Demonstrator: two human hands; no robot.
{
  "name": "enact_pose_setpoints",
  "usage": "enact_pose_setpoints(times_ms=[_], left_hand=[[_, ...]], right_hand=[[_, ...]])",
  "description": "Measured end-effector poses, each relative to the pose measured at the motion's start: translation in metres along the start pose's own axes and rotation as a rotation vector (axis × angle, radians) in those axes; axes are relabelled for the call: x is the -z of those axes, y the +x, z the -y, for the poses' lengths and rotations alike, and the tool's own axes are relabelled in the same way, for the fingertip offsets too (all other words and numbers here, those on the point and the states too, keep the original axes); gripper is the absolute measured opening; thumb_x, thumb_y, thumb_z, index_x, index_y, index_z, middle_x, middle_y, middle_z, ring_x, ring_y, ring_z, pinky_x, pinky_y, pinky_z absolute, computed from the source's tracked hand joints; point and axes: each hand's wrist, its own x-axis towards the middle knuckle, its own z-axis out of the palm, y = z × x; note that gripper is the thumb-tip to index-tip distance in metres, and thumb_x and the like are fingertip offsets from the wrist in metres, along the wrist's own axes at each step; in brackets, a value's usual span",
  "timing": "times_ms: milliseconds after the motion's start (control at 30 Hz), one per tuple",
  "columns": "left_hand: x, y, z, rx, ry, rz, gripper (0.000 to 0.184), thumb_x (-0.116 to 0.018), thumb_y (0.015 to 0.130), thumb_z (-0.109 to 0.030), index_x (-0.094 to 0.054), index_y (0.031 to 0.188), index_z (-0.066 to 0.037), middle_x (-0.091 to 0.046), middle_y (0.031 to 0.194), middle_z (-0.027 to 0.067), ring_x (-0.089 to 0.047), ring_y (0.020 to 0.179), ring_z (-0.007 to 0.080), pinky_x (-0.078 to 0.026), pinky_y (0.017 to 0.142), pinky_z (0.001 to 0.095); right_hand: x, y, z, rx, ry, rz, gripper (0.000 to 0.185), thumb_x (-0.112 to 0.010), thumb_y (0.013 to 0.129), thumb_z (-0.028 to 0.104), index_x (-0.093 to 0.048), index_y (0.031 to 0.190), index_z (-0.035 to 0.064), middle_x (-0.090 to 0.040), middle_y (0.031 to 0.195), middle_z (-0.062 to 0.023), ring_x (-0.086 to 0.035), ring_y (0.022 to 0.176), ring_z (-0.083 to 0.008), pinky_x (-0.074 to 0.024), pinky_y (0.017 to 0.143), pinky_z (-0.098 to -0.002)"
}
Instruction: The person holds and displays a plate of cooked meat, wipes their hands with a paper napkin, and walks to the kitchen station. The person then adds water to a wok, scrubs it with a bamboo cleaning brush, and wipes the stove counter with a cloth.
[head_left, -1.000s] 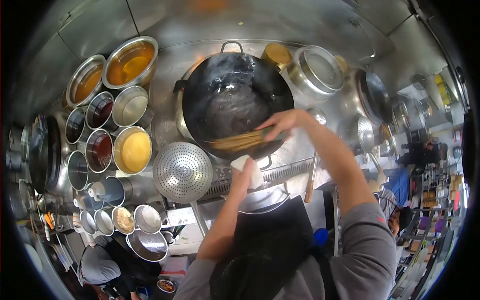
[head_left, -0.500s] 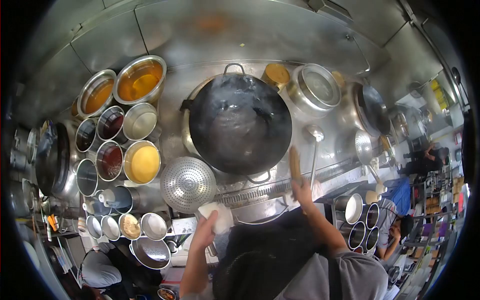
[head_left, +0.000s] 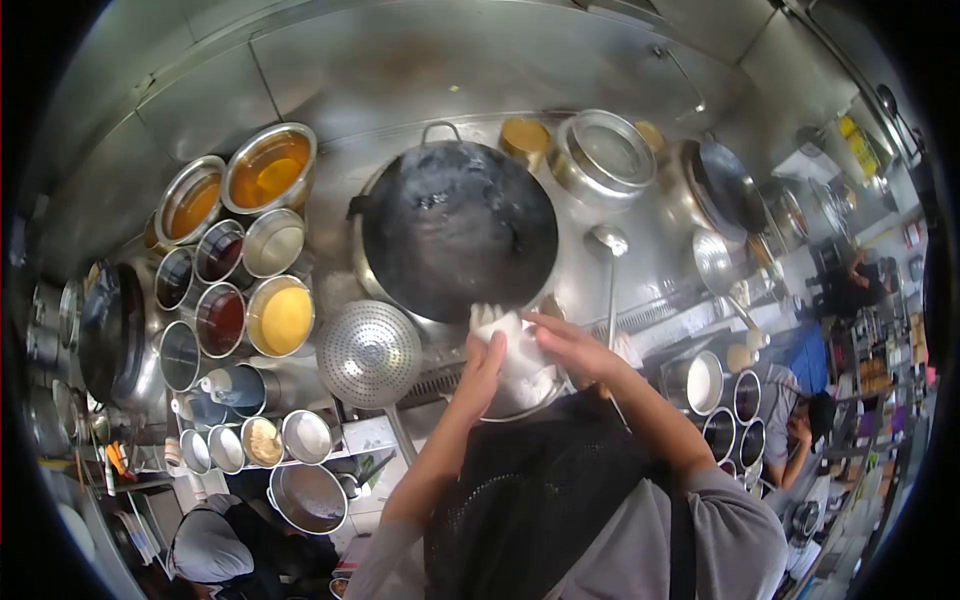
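Observation:
A white cloth (head_left: 516,352) is bunched up in front of the wok's near rim. My left hand (head_left: 479,372) is closed round its left side, thumb on top. My right hand (head_left: 574,348) grips its right side, with fairly straight fingers reaching across the edge. Just beyond them, the black wok (head_left: 455,250) holds steaming, bubbling liquid. Part of a brown bamboo brush (head_left: 550,306) shows behind my right hand; the rest is hidden. To the left lies a perforated metal strainer (head_left: 368,355). A ladle (head_left: 609,242) lies on the steel stovetop at the right.
Pots of yellow liquid (head_left: 270,170) and dark sauce (head_left: 220,320) crowd the left side. Small seasoning bowls (head_left: 306,436) stand in front of them. A lidded pot (head_left: 605,155) sits behind the ladle. Other people (head_left: 215,545) are at the lower left and far right.
My left hand has brought the cloth up and right, in front of the wok. My right hand has let go of the bamboo brush and moved left onto the cloth.

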Motion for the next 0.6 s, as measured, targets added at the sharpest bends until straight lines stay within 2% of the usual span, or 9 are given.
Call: enact_pose_setpoints(times_ms=[33, 67, 133, 167, 267, 333, 467, 533, 600], left_hand=[[-0.014, 0.003, -0.007, -0.15, 0.329, 0.005, 0.061, -0.049, 0.111, -0.037, -0.032, 0.16, -0.003, -0.041, 0.153, 0.0162, -0.044, 0.139, 0.0263, -0.036, 0.116, 0.0395], [-0.028, 0.005, -0.017, -0.304, 0.656, 0.013, 0.065, -0.048, 0.111, -0.041, -0.031, 0.158, 0.0, -0.043, 0.149, 0.0222, -0.045, 0.137, 0.0312, -0.034, 0.117, 0.0406], [-0.036, 0.017, -0.01, -0.379, 0.535, -0.007, 0.057, -0.058, 0.108, -0.031, -0.039, 0.152, 0.0, -0.051, 0.132, 0.0187, -0.054, 0.116, 0.0261, -0.045, 0.104, 0.0411], [-0.042, 0.015, -0.015, -0.306, 0.458, -0.03, 0.057, -0.06, 0.106, -0.03, -0.039, 0.15, -0.001, -0.053, 0.131, 0.0163, -0.055, 0.114, 0.0238, -0.047, 0.102, 0.0386], [-0.049, 0.015, -0.019, -0.228, 0.343, -0.109, 0.056, -0.067, 0.103, -0.027, -0.041, 0.145, -0.001, -0.056, 0.13, 0.0109, -0.059, 0.111, 0.0186, -0.051, 0.094, 0.0327], [-0.068, 0.008, -0.042, 0.253, -0.156, 0.054, 0.042, -0.067, 0.103, -0.021, -0.046, 0.135, -0.002, -0.06, 0.125, 0.0103, -0.06, 0.11, 0.0157, -0.052, 0.093, 0.0345], [-0.087, 0.015, -0.007, 0.136, 0.066, 0.053, 0.042, -0.072, 0.099, -0.017, -0.048, 0.131, -0.003, -0.061, 0.126, 0.0111, -0.064, 0.114, 0.0204, -0.058, 0.097, 0.0426], [-0.102, 0.015, 0.007, 0.128, 0.135, 0.023, 0.041, -0.072, 0.099, -0.015, -0.049, 0.13, -0.003, -0.062, 0.124, 0.0104, -0.065, 0.111, 0.0193, -0.057, 0.096, 0.0398], [-0.121, 0.018, 0.019, 0.122, 0.2, 0.002, 0.04, -0.072, 0.098, -0.013, -0.05, 0.129, -0.002, -0.063, 0.122, 0.0097, -0.065, 0.109, 0.0182, -0.057, 0.095, 0.0371]], right_hand=[[-0.01, 0.002, -0.006, 0.067, 0.206, 0.065, 0.076, -0.069, 0.102, 0.041, -0.038, 0.158, 0.0012, -0.061, 0.136, -0.0078, -0.058, 0.122, -0.0169, -0.049, 0.103, -0.0355], [-0.007, 0.003, -0.007, 0.134, 0.015, -0.01, 0.068, -0.071, 0.101, 0.036, -0.044, 0.153, 0.0022, -0.062, 0.135, -0.0081, -0.059, 0.123, -0.0178, -0.0496, 0.104, -0.036], [0.0, -0.006, 0.005, 0.116, 0.254, -0.061, 0.063, -0.072, 0.1, 0.03, -0.046, 0.15, 0.0028, -0.062, 0.137, -0.009, -0.061, 0.124, -0.0198, -0.0519, 0.104, -0.0366], [0.005, -0.012, 0.01, 0.129, 0.384, -0.035, 0.064, -0.074, 0.098, 0.026, -0.044, 0.151, 0.0042, -0.062, 0.137, -0.0094, -0.064, 0.121, -0.0214, -0.0583, 0.096, -0.0387], [0.017, -0.037, 0.029, 0.081, 0.487, 0.102, 0.065, -0.075, 0.098, 0.024, -0.043, 0.151, 0.005, -0.062, 0.137, -0.0104, -0.067, 0.118, -0.0226, -0.0634, 0.086, -0.043], [0.032, -0.039, 0.016, 0.078, 0.493, 0.145, 0.064, -0.074, 0.098, 0.026, -0.044, 0.151, 0.0057, -0.063, 0.136, -0.0109, -0.068, 0.115, -0.0236, -0.0654, 0.08, -0.0457], [0.064, -0.04, -0.002, 0.168, 0.3, 0.003, 0.071, -0.079, 0.094, 0.035, -0.045, 0.147, 0.0014, -0.064, 0.132, -0.0151, -0.068, 0.114, -0.0252, -0.0641, 0.083, -0.0433], [0.085, -0.05, -0.019, 0.193, 0.275, -0.102, 0.075, -0.081, 0.092, 0.038, -0.045, 0.146, -0.0005, -0.064, 0.131, -0.0167, -0.068, 0.114, -0.0259, -0.0626, 0.085, -0.0411], [0.103, -0.069, -0.023, 0.123, -0.079, -0.405, 0.084, -0.084, 0.088, 0.044, -0.044, 0.145, -0.0037, -0.062, 0.131, -0.0195, -0.068, 0.112, -0.0272, -0.0584, 0.089, -0.038]])
